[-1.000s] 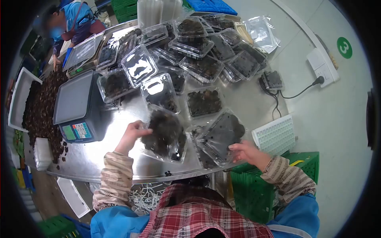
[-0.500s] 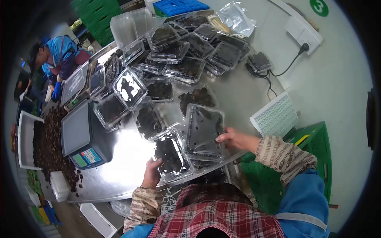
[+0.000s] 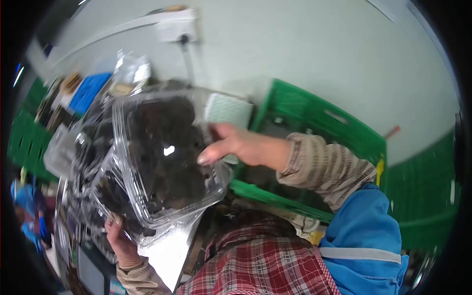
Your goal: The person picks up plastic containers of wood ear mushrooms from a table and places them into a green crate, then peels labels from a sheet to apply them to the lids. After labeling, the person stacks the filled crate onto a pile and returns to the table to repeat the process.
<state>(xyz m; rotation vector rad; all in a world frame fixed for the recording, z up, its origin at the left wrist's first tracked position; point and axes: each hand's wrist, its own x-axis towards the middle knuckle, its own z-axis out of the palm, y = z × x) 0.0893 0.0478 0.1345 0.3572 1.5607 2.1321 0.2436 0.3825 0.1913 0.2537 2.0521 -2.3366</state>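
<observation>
My right hand (image 3: 236,145) grips the right side of a clear plastic clamshell box (image 3: 167,147), its thumb lying on the lid. Dark pieces fill the box, which is close to the camera. A second clamshell box (image 3: 115,194) with dark contents shows partly from behind it at the lower left. My left hand (image 3: 120,241) is closed on the edge of that second box, thumb on top. Another clear rim shows below the front box. To the right of my right hand stands a green crate (image 3: 309,206), with dark contents partly hidden by my forearm.
Many more filled boxes (image 3: 88,206) are heaped on the metal table at left. A label sheet (image 3: 228,110) lies near the wall, below a plugged-in cable (image 3: 188,64). More green crates (image 3: 427,191) stand at far right. A person in blue (image 3: 29,206) is at far left.
The view has swung to the right, bringing the green crate to the middle. Both hands have lifted boxes from the table, and the front box is now much closer to the camera.
</observation>
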